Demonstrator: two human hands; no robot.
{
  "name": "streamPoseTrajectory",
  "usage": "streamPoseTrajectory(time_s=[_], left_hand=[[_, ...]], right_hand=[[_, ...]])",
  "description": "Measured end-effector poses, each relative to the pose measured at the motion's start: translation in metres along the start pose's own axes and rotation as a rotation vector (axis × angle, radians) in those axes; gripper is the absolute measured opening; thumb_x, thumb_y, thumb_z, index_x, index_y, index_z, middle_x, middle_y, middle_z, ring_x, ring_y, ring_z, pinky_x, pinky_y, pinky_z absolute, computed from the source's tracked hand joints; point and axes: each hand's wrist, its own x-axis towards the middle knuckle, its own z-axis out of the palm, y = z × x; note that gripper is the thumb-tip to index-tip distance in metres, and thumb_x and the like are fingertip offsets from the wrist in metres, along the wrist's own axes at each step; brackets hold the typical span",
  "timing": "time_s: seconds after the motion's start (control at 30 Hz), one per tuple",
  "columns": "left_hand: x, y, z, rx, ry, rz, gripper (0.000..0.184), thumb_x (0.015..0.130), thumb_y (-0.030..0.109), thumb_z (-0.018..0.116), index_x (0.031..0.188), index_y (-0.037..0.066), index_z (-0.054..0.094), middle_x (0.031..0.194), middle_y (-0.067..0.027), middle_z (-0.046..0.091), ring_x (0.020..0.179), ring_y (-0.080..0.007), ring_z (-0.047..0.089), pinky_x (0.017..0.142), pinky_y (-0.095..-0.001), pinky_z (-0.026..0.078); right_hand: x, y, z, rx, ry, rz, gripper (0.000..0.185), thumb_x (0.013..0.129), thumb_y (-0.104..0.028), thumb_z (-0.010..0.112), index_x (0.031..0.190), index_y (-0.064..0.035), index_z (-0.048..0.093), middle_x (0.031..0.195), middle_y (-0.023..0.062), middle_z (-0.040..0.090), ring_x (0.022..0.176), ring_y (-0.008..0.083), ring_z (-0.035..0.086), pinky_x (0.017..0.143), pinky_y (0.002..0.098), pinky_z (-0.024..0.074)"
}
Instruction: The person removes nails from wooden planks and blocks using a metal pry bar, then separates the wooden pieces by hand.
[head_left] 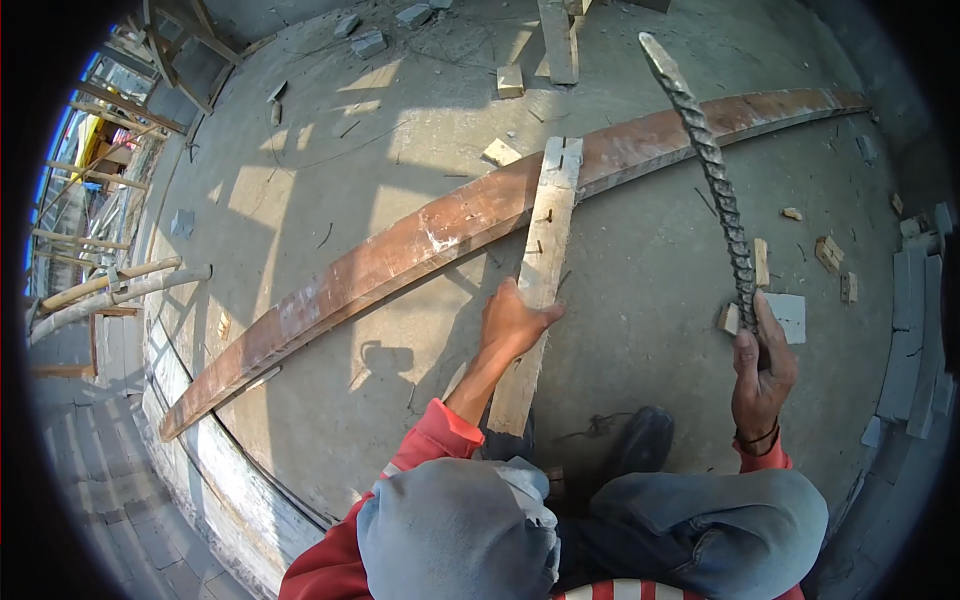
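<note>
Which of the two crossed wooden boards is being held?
The short, pale wooden board, gripped by the left hand; the long, reddish-brown wooden plank lies beneath.

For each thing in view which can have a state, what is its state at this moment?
Short board: held in the left hand, crossing over the long plank.
Nails: sticking out of the short board.
Ribbed bar: raised, lower end in the right hand.
Left hand: closed.
Right hand: closed.
Long plank: scuffed, lying on the floor.
Wood pieces: loose, scattered.
</note>
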Motion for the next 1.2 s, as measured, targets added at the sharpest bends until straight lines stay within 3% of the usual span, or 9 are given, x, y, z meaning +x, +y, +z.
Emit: streamPoseTrajectory(time_s=[0.13,0.2,0.33,0.6,0.67,0.73,0.77,0.97,1.2], left_hand=[[-0.002,0.006,-0.002,-0.014,-0.027,-0.038,0.075,0.071,0.037,0.089,0.126,-0.005,0.058,0.114,-0.0255,0.072,0.109,-0.0397,0.07,0.096,-0.0448,0.055],[0.001,0.0,-0.001,-0.011,-0.022,-0.01,0.075,0.071,0.037,0.089,0.126,-0.005,0.058,0.115,-0.0254,0.072,0.11,-0.0396,0.07,0.096,-0.0448,0.054],[-0.002,0.001,-0.002,-0.005,0.016,0.038,0.074,0.071,0.036,0.089,0.125,-0.005,0.059,0.116,-0.0252,0.072,0.111,-0.0394,0.07,0.097,-0.0448,0.054],[0.001,0.001,0.0,-0.022,-0.022,-0.02,0.076,0.072,0.036,0.088,0.127,-0.006,0.058,0.114,-0.0258,0.072,0.11,-0.0388,0.07,0.096,-0.0444,0.055],[-0.001,0.005,-0.004,-0.057,-0.047,-0.03,0.077,0.072,0.036,0.088,0.128,-0.007,0.058,0.114,-0.0261,0.072,0.11,-0.0389,0.07,0.096,-0.0444,0.055],[-0.002,0.007,-0.005,-0.044,-0.063,-0.014,0.076,0.072,0.035,0.088,0.128,-0.006,0.058,0.114,-0.0262,0.072,0.11,-0.0392,0.07,0.095,-0.0447,0.055],[-0.002,0.004,-0.003,-0.046,-0.061,-0.009,0.076,0.072,0.035,0.088,0.128,-0.006,0.058,0.114,-0.0262,0.072,0.11,-0.0392,0.07,0.095,-0.0447,0.055],[-0.001,0.001,0.0,-0.024,-0.023,0.019,0.07,0.072,0.034,0.088,0.124,-0.004,0.06,0.115,-0.0256,0.072,0.109,-0.0389,0.07,0.094,-0.0452,0.055],[-0.024,-0.004,-0.015,0.055,-0.096,-0.005,0.071,0.071,0.034,0.089,0.123,-0.004,0.061,0.109,-0.0246,0.074,0.105,-0.0382,0.072,0.092,-0.0445,0.055]], right_hand=[[0.006,-0.001,0.001,0.211,0.157,-0.078,0.042,0.096,-0.002,0.066,0.138,-0.0015,0.063,0.105,0.0144,0.076,0.084,0.0222,0.071,0.083,0.0314,0.0534],[0.011,-0.002,0.014,-0.081,-0.289,-0.042,0.042,0.095,-0.002,0.067,0.137,-0.0046,0.065,0.103,0.0176,0.075,0.082,0.0272,0.071,0.082,0.032,0.0544],[0.002,0.01,0.036,-0.107,-0.382,0.034,0.042,0.094,-0.002,0.068,0.136,-0.0077,0.066,0.105,0.0208,0.074,0.084,0.0328,0.071,0.083,0.0331,0.0549],[-0.009,0.011,0.015,0.069,0.133,-0.114,0.038,0.093,0.002,0.068,0.131,0.0049,0.066,0.114,0.0195,0.075,0.097,0.0265,0.075,0.087,0.0372,0.0551],[-0.002,0.009,0.028,0.102,0.067,-0.159,0.04,0.094,-0.001,0.068,0.133,0.0012,0.066,0.115,0.0204,0.075,0.098,0.0285,0.075,0.087,0.036,0.0555],[-0.001,0.011,0.041,-0.204,-0.488,0.134,0.04,0.096,-0.004,0.067,0.136,-0.0031,0.065,0.116,0.0213,0.074,0.099,0.0305,0.075,0.086,0.0358,0.0557],[-0.007,0.015,0.046,-0.206,-0.482,0.131,0.04,0.096,-0.004,0.067,0.136,-0.0031,0.065,0.116,0.0213,0.074,0.099,0.0305,0.075,0.086,0.0358,0.0557],[-0.002,0.011,0.042,0.061,-0.089,0.019,0.042,0.099,-0.008,0.064,0.141,-0.0044,0.061,0.107,0.0175,0.076,0.078,0.0295,0.071,0.073,0.0357,0.0541],[0.038,-0.001,-0.023,0.326,0.321,-0.056,0.047,0.105,-0.009,0.057,0.149,0.0051,0.048,0.071,-0.0001,0.059,0.057,0.0033,0.04,0.051,0.0217,0.0301]])
